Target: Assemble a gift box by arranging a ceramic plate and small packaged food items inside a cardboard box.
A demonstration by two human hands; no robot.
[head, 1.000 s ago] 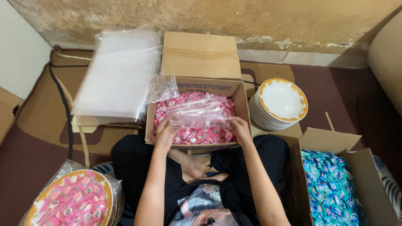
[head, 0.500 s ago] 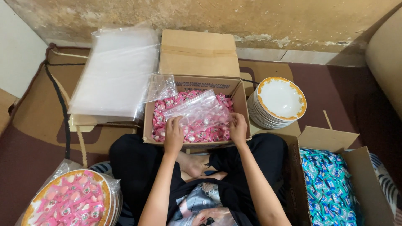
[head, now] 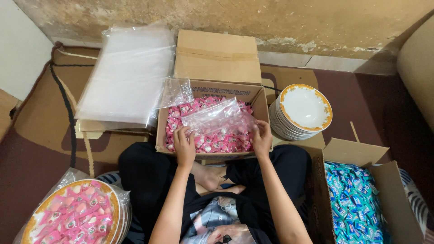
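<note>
An open cardboard box [head: 257,97] full of small pink candy packets [head: 178,116] sits in front of my crossed legs. Over it I hold a clear plastic bag [head: 218,118] by its near edge. My left hand [head: 184,147] pinches the bag's left corner and my right hand [head: 261,138] grips its right corner. The bag lies slanted above the pink packets, and some packets show through it.
A stack of clear plastic bags [head: 129,72] lies left of the box. White plates with gold rims [head: 304,108] are stacked on the right. A box of blue packets [head: 357,203] is at lower right. A bagged plate of pink packets [head: 74,217] sits at lower left.
Both hands have lifted the clear bag slightly and spread it wider over the box. The camera view has shifted a little.
</note>
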